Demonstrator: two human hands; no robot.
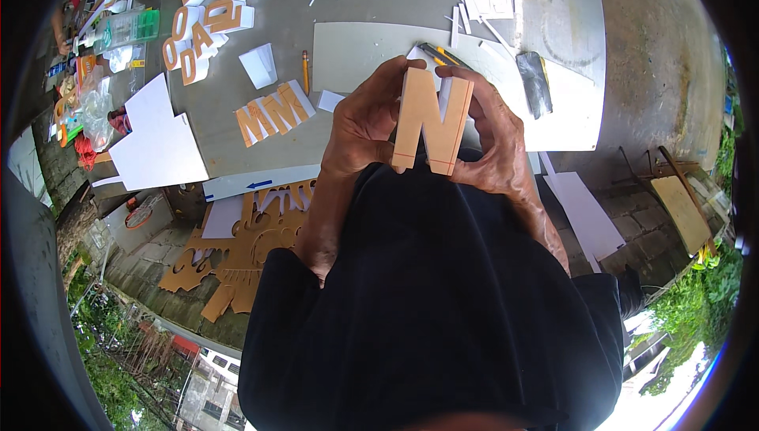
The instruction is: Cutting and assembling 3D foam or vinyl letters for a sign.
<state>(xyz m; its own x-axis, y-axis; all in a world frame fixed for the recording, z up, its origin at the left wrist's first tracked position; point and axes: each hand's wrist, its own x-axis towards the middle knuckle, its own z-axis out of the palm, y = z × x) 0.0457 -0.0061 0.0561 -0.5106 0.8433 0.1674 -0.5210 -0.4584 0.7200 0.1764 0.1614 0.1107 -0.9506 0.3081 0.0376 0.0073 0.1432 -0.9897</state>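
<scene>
An N-shaped block letter (432,119), tan-faced with white sides and thin red lines near its base, is held up just above the centre of the frame at an outdoor worksite. Green foliage (704,296) shows at lower right and lower left, with a pale building (209,399) along the bottom edge and blockwork paving (162,253) at left below the table. A grey tabletop (285,28), glossy in places, spreads across the upper frame. A large white sheet (585,126) covers its upper-right part, an angular white board (154,138) lies at left, and a brown cut-out sheet (261,249) pierced with curved openings sits at lower left of centre. The person, in a black shirt (443,273), grasps the letter from both sides: the left hand (366,119) pinches its left stroke between thumb and fingers, while the right hand (498,134) grips the right stroke likewise. Tan-faced letters (209,20) cluster at upper left; a smaller group of M-shaped letters (275,113) lies left of the hands. A yellow-and-black cutter (443,55) rests just beyond the held letter, and an orange pencil (306,71) lies left of centre.
</scene>
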